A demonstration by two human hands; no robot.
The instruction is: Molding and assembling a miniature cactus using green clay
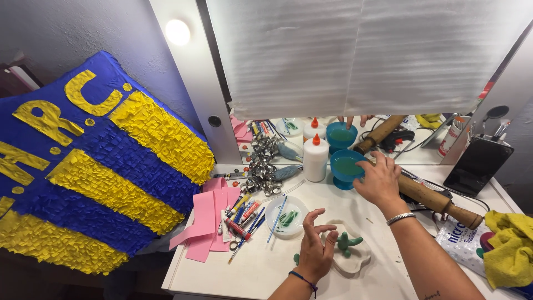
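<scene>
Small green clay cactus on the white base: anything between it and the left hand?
Nothing visible. The left hand hovers just left of the small green clay cactus on the white scalloped clay base, fingers spread, open gap between.

White table (266, 272) against a mirror. Items lying directly on it: 1 white glue bottle (315, 159) with orange cap, upright near the back edge; 1 blue bowl (347, 168) of green liquid just beside it; a heap of silver ribbon (263, 175) at the back left; pink paper sheets (208, 222) overhanging the left edge; a scatter of markers (242, 214) next to them; 1 small white dish (286, 218) with a blue brush across it; 1 white wavy-edged plate (355, 258) bearing a green figure; 1 wooden rolling pin (438, 200) at right; 1 yellow cloth (513, 247) at the right edge.
</scene>
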